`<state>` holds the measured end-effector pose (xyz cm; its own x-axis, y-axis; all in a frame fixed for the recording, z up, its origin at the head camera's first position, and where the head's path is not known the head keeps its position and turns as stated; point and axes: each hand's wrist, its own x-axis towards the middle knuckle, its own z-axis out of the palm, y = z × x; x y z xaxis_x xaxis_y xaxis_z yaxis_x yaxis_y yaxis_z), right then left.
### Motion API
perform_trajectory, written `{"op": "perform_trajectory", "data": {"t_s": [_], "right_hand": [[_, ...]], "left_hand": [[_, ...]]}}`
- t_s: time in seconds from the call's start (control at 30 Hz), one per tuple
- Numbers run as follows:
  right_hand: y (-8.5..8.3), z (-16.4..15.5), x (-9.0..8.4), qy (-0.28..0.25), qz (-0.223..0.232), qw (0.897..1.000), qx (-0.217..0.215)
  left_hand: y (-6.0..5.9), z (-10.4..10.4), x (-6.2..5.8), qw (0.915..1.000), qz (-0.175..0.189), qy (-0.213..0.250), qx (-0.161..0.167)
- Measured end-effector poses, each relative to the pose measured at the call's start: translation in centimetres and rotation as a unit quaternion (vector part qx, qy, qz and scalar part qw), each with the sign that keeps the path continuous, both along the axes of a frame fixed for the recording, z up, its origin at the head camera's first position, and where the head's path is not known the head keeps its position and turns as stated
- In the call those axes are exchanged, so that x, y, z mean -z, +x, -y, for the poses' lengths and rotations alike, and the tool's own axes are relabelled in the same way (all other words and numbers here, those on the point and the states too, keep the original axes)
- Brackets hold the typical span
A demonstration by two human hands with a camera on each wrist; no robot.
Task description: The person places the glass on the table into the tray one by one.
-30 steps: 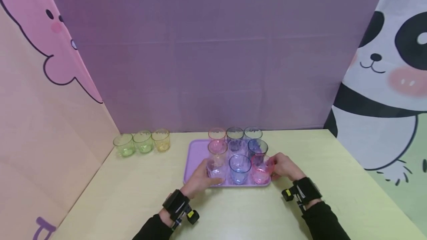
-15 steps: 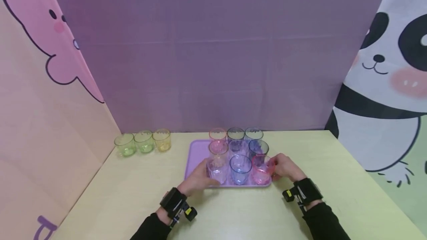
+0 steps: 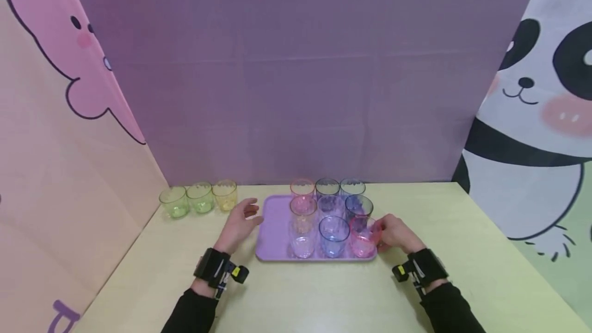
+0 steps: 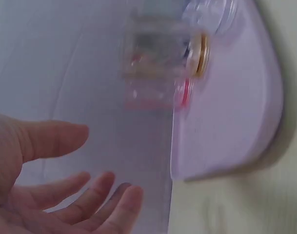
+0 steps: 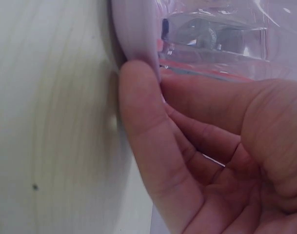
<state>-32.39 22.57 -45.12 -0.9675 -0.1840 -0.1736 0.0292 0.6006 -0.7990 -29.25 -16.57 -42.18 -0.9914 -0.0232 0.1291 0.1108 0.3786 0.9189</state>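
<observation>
My left hand (image 3: 238,227) is raised over the table just left of the purple tray (image 3: 277,225), fingers spread and holding nothing. Beyond its fingertips stands a yellow glass (image 3: 225,197), beside two green glasses (image 3: 201,198). The right hand (image 3: 390,233) is at the tray's front right corner, its fingertips pinching the rim (image 5: 133,34). Close against those fingers stands a pink glass (image 3: 363,243). Along the tray's front a blue glass (image 3: 334,238) and a clear glass (image 3: 302,245) complete the row. Several more tinted glasses, such as an amber-rimmed one (image 4: 199,56), stand behind.
The pale wooden table (image 3: 305,297) ends at a purple cloth backdrop (image 3: 300,76). A pink-patterned side panel (image 3: 69,168) borders the left, and a panda-printed panel (image 3: 522,179) borders the right. The left strip of the tray has bare surface showing.
My left hand has let go of the clear glass at the tray's front left and moved left and back toward the yellow glass. The right hand has stayed at the tray's corner.
</observation>
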Motion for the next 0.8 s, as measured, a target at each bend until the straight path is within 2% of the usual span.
{"op": "perform_trajectory", "data": {"t_s": [0.1,0.23,0.33,0.5,0.67,0.73,0.8], "right_hand": [[0.2,0.0,0.1,0.006,0.001,1.0,0.005],[0.3,-0.1,0.2,0.01,0.003,1.0,0.006],[0.3,-0.1,0.1,0.012,0.003,1.0,0.006],[0.2,-0.2,0.0,0.009,0.006,1.0,0.007],[0.0,-0.2,0.1,-0.002,0.002,1.0,0.002],[-0.1,-0.2,0.2,-0.002,-0.007,1.0,-0.005],[-0.1,-0.2,0.1,-0.002,-0.014,1.0,-0.008]], "left_hand": [[-0.5,1.8,0.0,0.9985,0.002,0.019,-0.05],[-0.8,4.0,-0.3,0.9938,0.002,0.047,-0.101],[-1.0,5.6,-0.6,0.9892,-0.009,0.042,-0.14],[-1.2,8.2,-0.9,0.9779,-0.023,-0.012,-0.207],[-1.8,11.5,-1.0,0.9576,-0.05,-0.086,-0.27],[-2.1,12.8,-1.0,0.9514,-0.043,-0.106,-0.286],[-2.4,13.8,-0.8,0.9486,-0.022,-0.121,-0.292]]}}
